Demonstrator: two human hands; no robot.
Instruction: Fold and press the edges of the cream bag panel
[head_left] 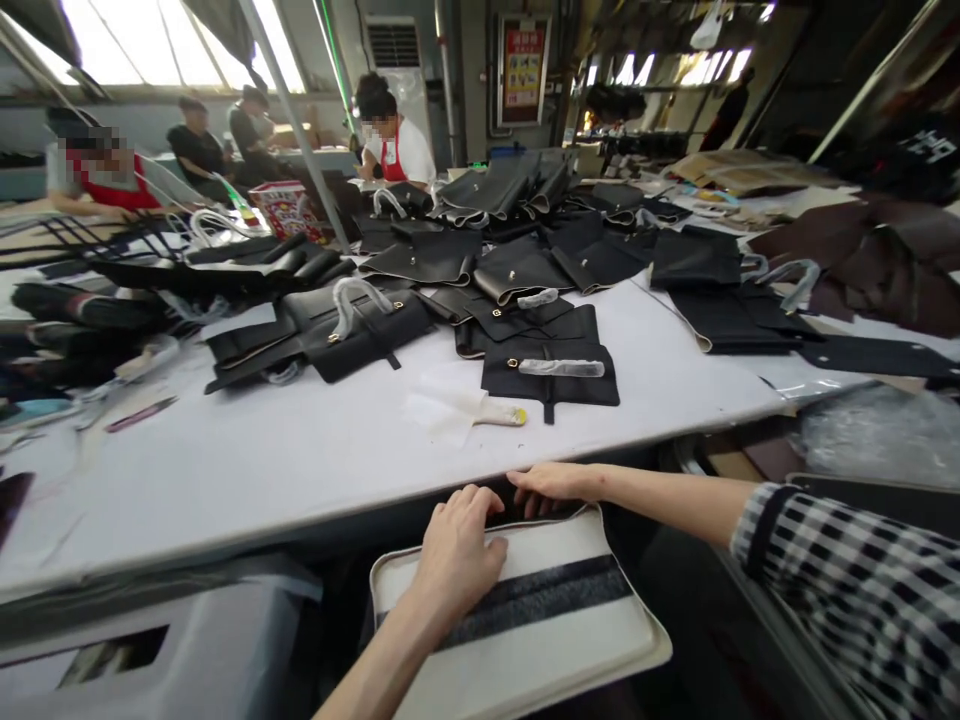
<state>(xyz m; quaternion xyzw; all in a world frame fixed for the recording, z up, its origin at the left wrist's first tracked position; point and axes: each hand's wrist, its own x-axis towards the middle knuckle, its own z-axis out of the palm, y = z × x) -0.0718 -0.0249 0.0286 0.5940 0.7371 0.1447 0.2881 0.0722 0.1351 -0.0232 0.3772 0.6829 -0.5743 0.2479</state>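
Note:
Low in front of me, below the table edge, lies a cream bag piece with a broad black stripe across it and a raised seam around its border. It looks like a bag turned inside out. My left hand grips its far edge, fingers curled over the top and thumb on the near face. Beside it, my right hand bends its fingers down at the same edge, near the right corner. Both sets of fingertips are partly hidden behind the edge.
On the white table lie several black leather bags, a brush and a pink-handled tool. Brown leather pieces are heaped at right. A grey machine stands lower left. Co-workers sit across the table.

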